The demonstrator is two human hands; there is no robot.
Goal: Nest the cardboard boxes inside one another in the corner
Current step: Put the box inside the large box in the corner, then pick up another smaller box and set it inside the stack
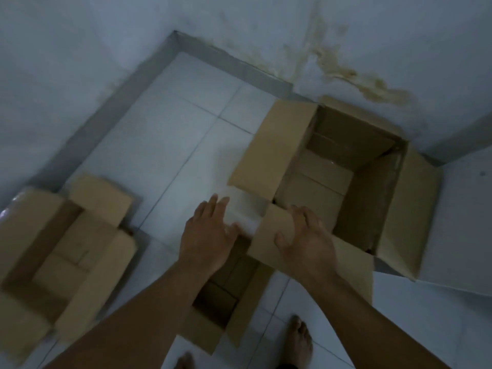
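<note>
The small box (226, 288) sits open-side up on the floor (165, 145), its long axis running toward the large box (343, 177) by the wall. The right hand (306, 241) has its fingers gripping the small box's far flap, while the left hand (207, 235) hovers spread and empty.

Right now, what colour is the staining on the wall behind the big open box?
Yellowish-brown stain on a pale wall, clearest in the head view.

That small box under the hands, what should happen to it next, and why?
Probably lift the small box into the big open box by the wall. The right hand already grips its flap, the left hand hovers open, and the big box looks empty.
</note>
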